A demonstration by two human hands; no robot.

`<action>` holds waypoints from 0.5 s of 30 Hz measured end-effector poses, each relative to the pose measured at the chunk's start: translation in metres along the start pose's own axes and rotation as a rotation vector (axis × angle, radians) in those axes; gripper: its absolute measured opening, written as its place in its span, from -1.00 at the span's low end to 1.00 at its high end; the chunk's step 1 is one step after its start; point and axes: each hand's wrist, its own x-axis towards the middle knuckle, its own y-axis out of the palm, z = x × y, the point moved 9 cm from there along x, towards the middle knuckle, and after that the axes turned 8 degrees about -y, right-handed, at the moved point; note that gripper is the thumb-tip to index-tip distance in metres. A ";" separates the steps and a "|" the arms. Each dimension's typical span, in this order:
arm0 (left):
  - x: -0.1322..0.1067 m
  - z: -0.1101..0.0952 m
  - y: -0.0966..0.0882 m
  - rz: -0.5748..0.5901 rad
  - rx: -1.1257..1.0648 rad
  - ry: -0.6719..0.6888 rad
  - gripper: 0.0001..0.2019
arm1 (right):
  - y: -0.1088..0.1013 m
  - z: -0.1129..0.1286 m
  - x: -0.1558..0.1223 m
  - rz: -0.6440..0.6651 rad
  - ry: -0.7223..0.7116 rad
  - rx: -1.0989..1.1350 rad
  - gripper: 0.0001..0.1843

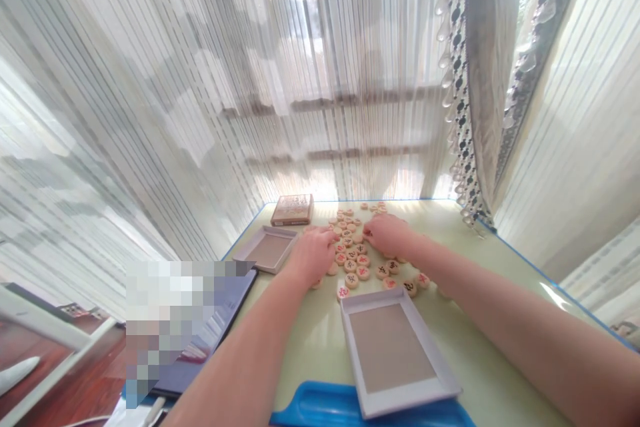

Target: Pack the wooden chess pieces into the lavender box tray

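Many round wooden Chinese chess pieces (351,265), marked with red or black characters, lie loosely spread over the pale green tabletop (310,340). My left hand (315,254) rests at the left edge of the spread, its fingers reaching over the pieces and apparently touching some. On the other side, my right hand (389,234) is bent inward with its fingertips pressed together low among the pieces; what lies between them is hidden. Nearest me is an open shallow box tray (353,347) with a bare bottom, just in front of the closest pieces.
A second shallow box half (245,250) lies left of my left hand. Behind it sits a closed brown box (291,209). A tablet-like device (235,300) leans at the left edge. A blue plastic part (320,400) runs along the near edge; sheer curtains (340,80) hang behind.
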 end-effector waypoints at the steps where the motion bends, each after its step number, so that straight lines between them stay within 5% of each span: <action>1: 0.000 -0.001 -0.002 -0.014 0.004 0.016 -0.70 | -0.002 0.003 0.000 0.001 -0.029 -0.019 -0.70; 15: -0.006 -0.007 -0.003 0.051 0.018 0.035 -0.70 | 0.007 -0.010 0.000 0.112 -0.125 0.313 -0.72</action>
